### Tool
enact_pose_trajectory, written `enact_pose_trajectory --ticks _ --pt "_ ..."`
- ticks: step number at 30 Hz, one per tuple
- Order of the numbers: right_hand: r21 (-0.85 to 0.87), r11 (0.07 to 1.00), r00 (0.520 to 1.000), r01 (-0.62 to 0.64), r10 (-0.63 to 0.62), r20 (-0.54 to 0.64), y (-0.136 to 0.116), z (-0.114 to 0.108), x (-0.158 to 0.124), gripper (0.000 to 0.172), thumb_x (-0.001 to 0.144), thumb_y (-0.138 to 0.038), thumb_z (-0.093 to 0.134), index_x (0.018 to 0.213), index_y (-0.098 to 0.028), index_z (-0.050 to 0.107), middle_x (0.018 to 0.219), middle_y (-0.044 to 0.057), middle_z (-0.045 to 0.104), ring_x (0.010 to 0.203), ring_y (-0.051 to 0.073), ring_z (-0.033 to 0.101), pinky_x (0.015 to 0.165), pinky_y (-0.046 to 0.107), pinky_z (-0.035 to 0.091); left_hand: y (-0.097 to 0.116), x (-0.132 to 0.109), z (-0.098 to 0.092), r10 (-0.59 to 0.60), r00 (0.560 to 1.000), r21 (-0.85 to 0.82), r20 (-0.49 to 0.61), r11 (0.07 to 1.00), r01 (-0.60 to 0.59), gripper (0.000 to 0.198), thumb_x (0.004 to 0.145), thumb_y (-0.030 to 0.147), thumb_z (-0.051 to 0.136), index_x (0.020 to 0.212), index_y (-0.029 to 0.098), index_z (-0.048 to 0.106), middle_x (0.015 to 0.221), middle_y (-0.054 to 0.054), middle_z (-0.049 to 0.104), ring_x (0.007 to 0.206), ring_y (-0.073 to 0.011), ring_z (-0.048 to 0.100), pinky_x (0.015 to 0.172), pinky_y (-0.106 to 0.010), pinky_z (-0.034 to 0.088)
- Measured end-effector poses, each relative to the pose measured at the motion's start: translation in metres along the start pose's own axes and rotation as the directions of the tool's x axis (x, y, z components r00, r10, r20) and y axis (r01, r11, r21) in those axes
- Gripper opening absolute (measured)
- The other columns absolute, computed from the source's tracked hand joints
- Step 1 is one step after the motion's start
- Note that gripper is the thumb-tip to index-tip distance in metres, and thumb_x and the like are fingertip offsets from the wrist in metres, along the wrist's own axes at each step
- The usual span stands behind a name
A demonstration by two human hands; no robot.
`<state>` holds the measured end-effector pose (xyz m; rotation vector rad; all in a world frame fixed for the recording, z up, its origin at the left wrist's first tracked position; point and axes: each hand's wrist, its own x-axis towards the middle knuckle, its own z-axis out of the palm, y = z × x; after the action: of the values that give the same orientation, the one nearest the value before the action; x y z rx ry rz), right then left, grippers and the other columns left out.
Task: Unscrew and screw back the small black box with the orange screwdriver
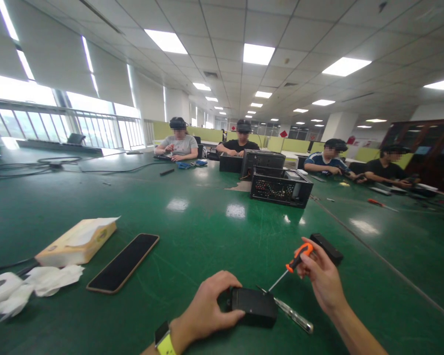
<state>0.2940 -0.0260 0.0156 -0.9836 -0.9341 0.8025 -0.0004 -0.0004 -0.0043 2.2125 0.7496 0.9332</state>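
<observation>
My left hand (210, 305), with a yellow-banded watch on its wrist, grips the left end of a black box-shaped device (254, 306) on the green table. In my right hand (320, 276) is an orange and black screwdriver (299, 256), held by its handle between thumb and fingers. Its metal shaft slants down to the left, and the tip meets the upper right edge of the device. A clear-handled screwdriver (294, 314) lies just right of the device. Behind my right hand rests a second black device (327, 248).
On the left of the green table (207, 231) are a phone (124, 263), a tissue pack (77, 241), crumpled tissues (52, 281) and a white object (2, 291). Open black computer cases (281, 190) stand farther back. Several people sit along the far side.
</observation>
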Motion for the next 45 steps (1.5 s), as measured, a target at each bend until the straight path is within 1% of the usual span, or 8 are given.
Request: enact_pose_trajectory --ticks 14,19,24,27,29,34,37,45 --pt "-0.074 0.988 0.989 0.134 -0.128 0.078 0.003 -0.005 -0.002 0.043 0.081 -0.031 0.073 0.122 -0.026 0.059 0.093 0.004 0.071 0.058 0.014 0.062 0.049 0.027 0.05 -0.001 0.001 -0.002 0.027 0.999 0.026 0.022 0.999 -0.028 0.034 0.071 0.022 0.077 0.103 0.019 0.065 0.1 -0.004 0.066 0.092 -0.0224 0.061 0.084 -0.031 0.046" --pt "-0.261 0.92 0.942 0.292 -0.23 0.243 -0.017 -0.007 0.002 0.037 0.083 -0.031 0.068 0.118 -0.023 0.059 0.1 0.008 0.07 0.074 0.02 0.068 0.06 0.031 0.055 -0.001 0.002 -0.003 0.029 0.998 0.022 0.057 0.999 -0.03 0.035 0.074 0.024 0.077 0.105 0.019 0.064 0.101 -0.004 0.065 0.092 -0.0222 0.06 0.084 -0.031 0.045" --pt "-0.625 0.558 0.822 0.546 -0.21 0.53 -0.07 0.028 0.01 0.017 0.083 -0.035 0.067 0.087 -0.02 0.06 0.075 0.0 0.062 0.064 0.016 0.058 0.059 0.027 0.046 -0.002 0.001 -0.003 0.015 0.997 0.026 0.073 1.0 -0.017 0.035 0.075 0.026 0.077 0.106 0.02 0.062 0.101 -0.004 0.063 0.092 -0.022 0.058 0.083 -0.03 0.045" --pt "-0.734 0.232 0.77 0.638 -0.18 0.612 -0.086 0.055 0.011 0.045 0.083 -0.054 0.065 0.058 -0.021 0.047 0.052 -0.004 0.047 0.049 0.013 0.045 0.05 0.027 0.03 -0.002 0.0 -0.003 0.01 0.997 0.02 0.075 1.0 -0.012 0.035 0.075 0.027 0.077 0.105 0.02 0.062 0.1 -0.004 0.063 0.09 -0.0219 0.058 0.081 -0.03 0.045" --pt "-0.767 0.131 0.774 0.629 -0.204 0.6 -0.088 0.068 0.011 0.054 0.084 -0.063 0.059 0.054 -0.021 0.044 0.049 -0.004 0.044 0.047 0.013 0.042 0.049 0.027 0.026 -0.002 0.0 -0.003 0.012 0.997 0.018 0.072 1.0 -0.014 0.035 0.075 0.028 0.078 0.105 0.02 0.062 0.099 -0.004 0.063 0.089 -0.022 0.058 0.081 -0.03 0.045" --pt "-0.72 0.317 0.771 0.618 -0.061 0.634 -0.104 0.068 0.005 0.024 0.092 -0.042 0.057 0.093 -0.021 0.069 0.082 0.002 0.07 0.074 0.018 0.063 0.066 0.027 0.045 -0.004 0.001 -0.004 0.021 0.997 0.024 0.076 0.999 -0.022 0.036 0.075 0.03 0.078 0.106 0.021 0.062 0.101 -0.005 0.064 0.091 -0.023 0.058 0.083 -0.031 0.045" --pt "-0.676 0.389 0.726 0.626 0.026 0.687 -0.12 0.054 0.001 0.03 0.092 -0.028 0.056 0.12 -0.026 0.065 0.109 0.003 0.072 0.096 0.019 0.066 0.082 0.028 0.048 -0.004 0.001 -0.005 0.019 0.996 0.025 0.082 0.999 -0.021 0.036 0.075 0.031 0.078 0.106 0.021 0.062 0.101 -0.005 0.064 0.092 -0.0232 0.058 0.083 -0.031 0.045" --pt "-0.759 0.253 0.78 0.6 0.027 0.625 -0.11 0.047 0.006 0.027 0.094 -0.045 0.053 0.095 -0.026 0.073 0.081 0.002 0.076 0.071 0.02 0.07 0.068 0.032 0.048 -0.002 0.001 -0.004 -0.001 0.997 0.034 0.081 0.999 -0.002 0.036 0.075 0.033 0.078 0.105 0.021 0.063 0.1 -0.005 0.063 0.09 -0.0228 0.058 0.082 -0.031 0.046"
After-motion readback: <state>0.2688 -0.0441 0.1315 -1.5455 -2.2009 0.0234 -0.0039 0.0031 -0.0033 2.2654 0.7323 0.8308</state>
